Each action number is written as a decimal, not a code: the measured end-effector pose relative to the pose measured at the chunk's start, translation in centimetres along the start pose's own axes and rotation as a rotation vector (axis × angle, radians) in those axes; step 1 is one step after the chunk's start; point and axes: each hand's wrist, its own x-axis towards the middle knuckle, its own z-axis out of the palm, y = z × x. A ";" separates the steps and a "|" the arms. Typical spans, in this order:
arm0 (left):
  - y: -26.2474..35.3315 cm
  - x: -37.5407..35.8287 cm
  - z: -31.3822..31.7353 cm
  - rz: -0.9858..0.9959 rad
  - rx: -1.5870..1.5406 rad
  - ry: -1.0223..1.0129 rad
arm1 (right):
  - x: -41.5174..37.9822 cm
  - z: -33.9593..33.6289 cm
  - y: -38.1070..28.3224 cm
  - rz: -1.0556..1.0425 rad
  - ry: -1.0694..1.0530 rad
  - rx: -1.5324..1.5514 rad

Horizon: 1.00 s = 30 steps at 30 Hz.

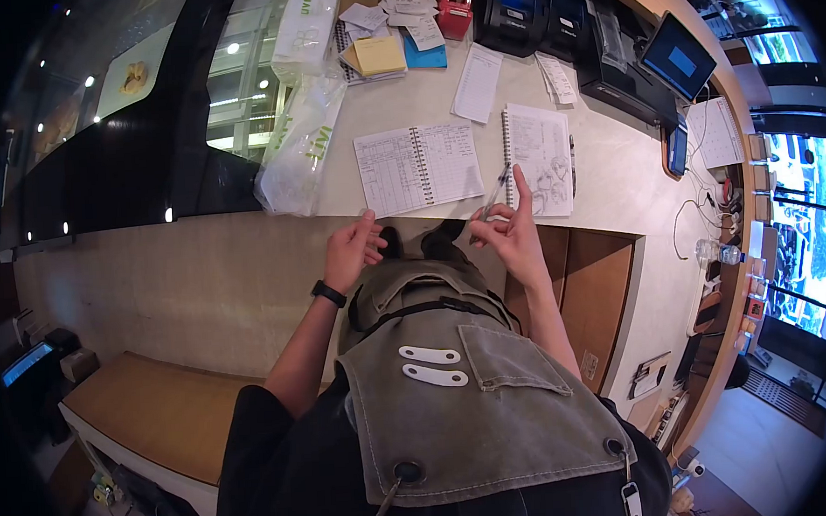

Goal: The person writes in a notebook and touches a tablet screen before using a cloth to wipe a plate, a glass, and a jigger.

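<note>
Head view, straight down on a pale counter (pixel 391 102). Laid open on it, left notebook (pixel 390 170), and right notebook (pixel 537 158) alongside. Seemingly mid-check of those pages; for any writing, would need ink brought to paper. Now, right hand (pixel 513 238): index finger stretched up across the right notebook's spiral edge, thumb and fingers pinched. Left hand (pixel 350 249): empty, loosely curled, just beside the left notebook's near edge, contact hard to tell. And in that right-hand pinch, a slim pen (pixel 495 192), slanting between the notebooks!
</note>
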 end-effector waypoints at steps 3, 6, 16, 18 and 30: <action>-0.2 0.9 0.2 -0.029 -0.054 -0.022 | -0.4 1.0 -0.3 0.000 -0.001 -0.018; -0.3 1.1 0.6 0.026 -0.041 -0.032 | -0.2 1.1 -0.4 -0.009 0.002 -0.037; 0.2 0.6 0.6 0.095 -0.152 0.001 | 0.3 1.0 -0.5 0.039 -0.006 -0.042; 0.4 0.8 0.5 0.118 -0.136 0.009 | 0.4 1.1 -0.4 0.049 -0.007 -0.041; 0.8 1.3 -0.2 0.218 -0.071 0.042 | 1.5 0.7 0.8 0.052 -0.009 -0.218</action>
